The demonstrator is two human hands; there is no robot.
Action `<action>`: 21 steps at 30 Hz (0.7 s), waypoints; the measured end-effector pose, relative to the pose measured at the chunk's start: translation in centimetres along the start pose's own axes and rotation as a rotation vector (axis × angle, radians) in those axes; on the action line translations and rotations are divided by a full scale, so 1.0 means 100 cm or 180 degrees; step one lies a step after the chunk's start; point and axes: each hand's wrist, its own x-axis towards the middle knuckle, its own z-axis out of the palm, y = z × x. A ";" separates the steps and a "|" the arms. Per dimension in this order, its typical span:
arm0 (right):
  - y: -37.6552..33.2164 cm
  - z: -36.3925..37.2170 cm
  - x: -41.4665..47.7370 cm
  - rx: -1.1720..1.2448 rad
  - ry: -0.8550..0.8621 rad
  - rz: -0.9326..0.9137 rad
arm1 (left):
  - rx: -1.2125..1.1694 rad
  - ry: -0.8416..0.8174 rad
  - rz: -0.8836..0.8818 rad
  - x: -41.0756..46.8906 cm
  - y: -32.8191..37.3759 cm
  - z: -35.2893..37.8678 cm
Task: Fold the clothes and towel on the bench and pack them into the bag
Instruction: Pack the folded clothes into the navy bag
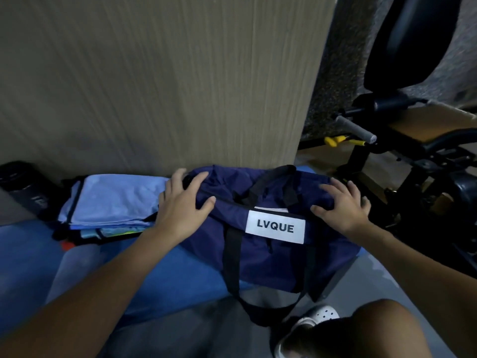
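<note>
At lower centre of the frame, the soft navy fabric bag (pixel 271 257) lies on the blue tabletop (pixel 154 275), long axis left to right. Its white label (pixel 275 226) faces the viewer, and a black webbing strap (pixel 232 267) hangs off the near edge. The left hand (pixel 180 202) and right hand (pixel 343 205) press spread fingers on its two ends, gripping nothing; further left lies a folded pale-blue stack (pixel 111 200) below a wood-grain panel (pixel 180 86).

On blue bench (pixel 154 275): navy bag (pixel 258 254), left hand (pixel 183 200) and right hand (pixel 343 205) pressing its top; folded clothes (pixel 111 200) beside.
</note>
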 end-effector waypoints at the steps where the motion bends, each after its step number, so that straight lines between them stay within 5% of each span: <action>1: -0.010 0.000 0.000 -0.0129 0.0036 -0.0114 | -0.0056 0.0032 -0.0024 -0.002 -0.002 -0.004; 15: -0.270 0.073 -0.015 0.0959 -0.0296 -0.2197 | -0.0143 0.0443 -0.0491 -0.018 -0.132 -0.049; 21: -0.339 0.127 -0.007 0.1658 -0.1012 -0.1746 | 0.0094 0.0352 -0.0089 -0.013 -0.184 -0.033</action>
